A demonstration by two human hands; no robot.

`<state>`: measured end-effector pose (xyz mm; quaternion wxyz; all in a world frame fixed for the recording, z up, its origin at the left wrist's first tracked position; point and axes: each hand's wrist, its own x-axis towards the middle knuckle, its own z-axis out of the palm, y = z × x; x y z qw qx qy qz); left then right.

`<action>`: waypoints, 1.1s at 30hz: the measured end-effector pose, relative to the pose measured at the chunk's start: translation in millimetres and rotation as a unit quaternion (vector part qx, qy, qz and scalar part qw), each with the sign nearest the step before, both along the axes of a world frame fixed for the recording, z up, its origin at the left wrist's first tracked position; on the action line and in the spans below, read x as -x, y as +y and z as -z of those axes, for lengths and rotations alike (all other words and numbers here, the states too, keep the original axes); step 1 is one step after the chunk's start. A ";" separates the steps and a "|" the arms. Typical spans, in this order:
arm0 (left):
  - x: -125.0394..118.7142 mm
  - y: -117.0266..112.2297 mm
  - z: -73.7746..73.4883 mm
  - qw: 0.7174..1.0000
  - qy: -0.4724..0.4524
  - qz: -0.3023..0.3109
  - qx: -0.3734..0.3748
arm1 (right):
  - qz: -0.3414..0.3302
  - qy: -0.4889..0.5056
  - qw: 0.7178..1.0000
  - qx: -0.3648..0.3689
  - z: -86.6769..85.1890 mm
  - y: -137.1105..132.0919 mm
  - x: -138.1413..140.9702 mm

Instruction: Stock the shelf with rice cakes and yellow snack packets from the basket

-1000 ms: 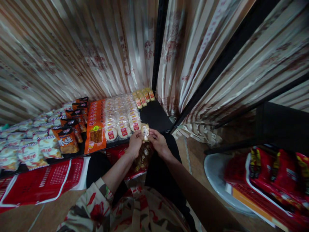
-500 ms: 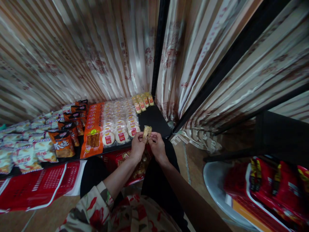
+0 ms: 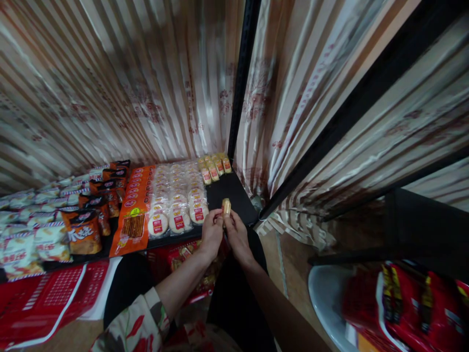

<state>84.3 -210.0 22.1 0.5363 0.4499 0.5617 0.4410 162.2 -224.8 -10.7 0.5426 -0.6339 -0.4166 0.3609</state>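
Note:
Both hands meet at the front edge of a low black shelf. My left hand and my right hand each pinch a small yellow snack packet, held upright between their fingertips. Just left of it lie rows of round white rice crackers with red labels. A short row of similar yellow packets sits at the back of the shelf. Under my wrists a red basket holds more packets.
Orange flat packs, brown bags and pale bags fill the shelf's left. A red basket lies on the floor at left. Striped curtains and a black post stand behind. Red packs sit on a white stool.
The packet has turned from lying flat between my hands to standing edge-on, and both hands edged toward the shelf's bare right end. The camera tilted up a little.

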 end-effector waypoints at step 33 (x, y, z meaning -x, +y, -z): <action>-15.8 22.6 18.0 0.992 0.105 0.050 0.041 | 0.047 0.396 0.917 0.026 -1.9 20.6 -11.8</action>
